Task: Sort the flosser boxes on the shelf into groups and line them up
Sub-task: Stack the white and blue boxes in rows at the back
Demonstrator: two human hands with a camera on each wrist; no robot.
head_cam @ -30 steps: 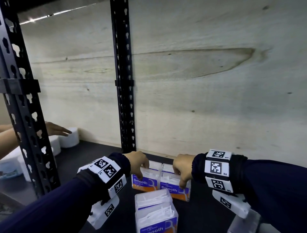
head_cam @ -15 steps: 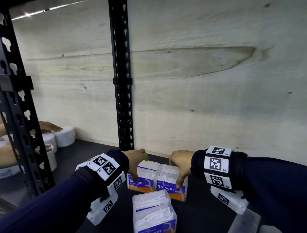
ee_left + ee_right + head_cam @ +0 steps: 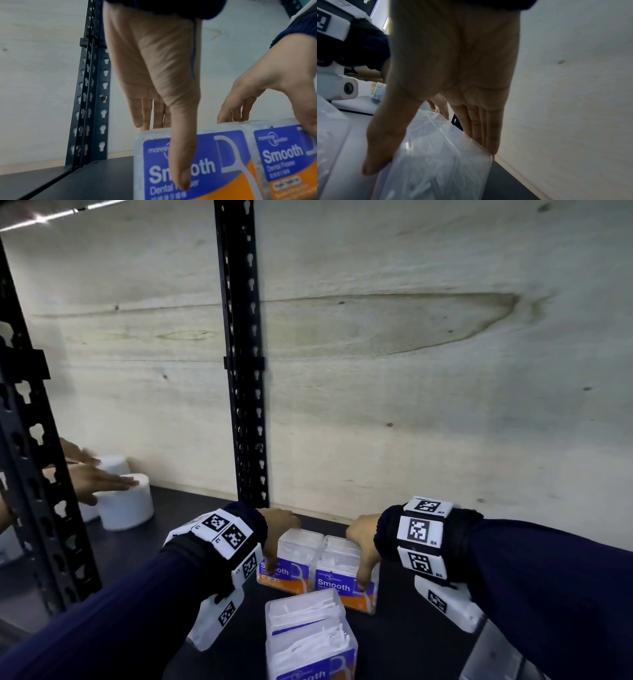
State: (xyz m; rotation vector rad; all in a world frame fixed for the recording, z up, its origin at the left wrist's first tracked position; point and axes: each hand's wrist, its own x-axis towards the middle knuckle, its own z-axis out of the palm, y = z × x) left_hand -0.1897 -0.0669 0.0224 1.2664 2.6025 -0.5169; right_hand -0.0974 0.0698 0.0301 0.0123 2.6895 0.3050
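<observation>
We see a dark shelf (image 3: 191, 508) backed by a pale wooden panel, with black slotted uprights at its back edge and near its left edge. Toward the middle of the back edge two flosser boxes (image 3: 346, 583) stand side by side, touching, their blue and orange "Smooth" labels facing the front. Just in front of them, toward the front edge, another pair of flosser boxes (image 3: 308, 635) stands one behind the other. Near the left edge, close to the back, sit white round tubs (image 3: 125, 508). At the front right corner we make out a clear container (image 3: 496, 655), cut off by the frame.
</observation>
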